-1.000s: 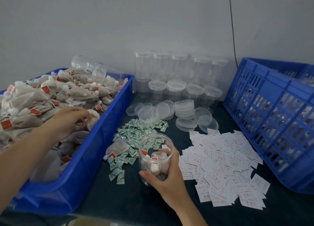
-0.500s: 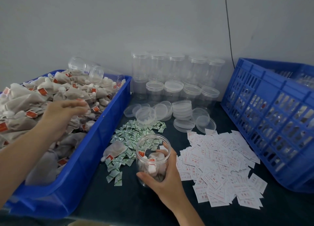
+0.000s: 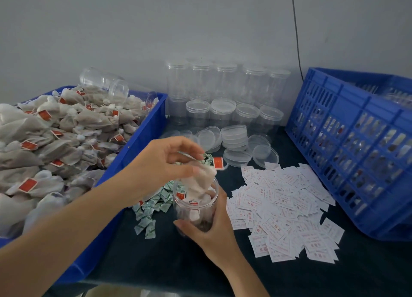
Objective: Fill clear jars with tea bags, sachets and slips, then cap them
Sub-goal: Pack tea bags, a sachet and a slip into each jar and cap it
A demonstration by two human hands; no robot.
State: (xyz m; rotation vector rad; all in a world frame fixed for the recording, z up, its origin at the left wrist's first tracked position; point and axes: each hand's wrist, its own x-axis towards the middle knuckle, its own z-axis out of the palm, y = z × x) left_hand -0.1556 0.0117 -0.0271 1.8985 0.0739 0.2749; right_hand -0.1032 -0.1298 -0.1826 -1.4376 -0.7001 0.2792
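Note:
My right hand (image 3: 214,232) grips a clear open jar (image 3: 196,209) that stands on the dark table and holds several tea bags. Directly above its mouth, my left hand (image 3: 165,162) pinches a white tea bag (image 3: 200,180), whose lower end dips into the jar; its red tag (image 3: 218,162) dangles to the right. On the left, a blue bin (image 3: 142,136) is heaped with tea bags (image 3: 55,136). Green sachets (image 3: 151,209) lie left of the jar and partly behind my left hand, and white slips (image 3: 283,209) are spread out to its right.
Empty clear jars (image 3: 225,91), some capped, stand in rows against the wall, with loose clear lids (image 3: 236,140) in front of them. Two jars (image 3: 104,84) lie on the tea bag heap. A blue slatted crate (image 3: 356,145) fills the right side.
My left hand left the blue bin with a tea bag and moved right to just above the jar. My right hand has kept its hold on the jar.

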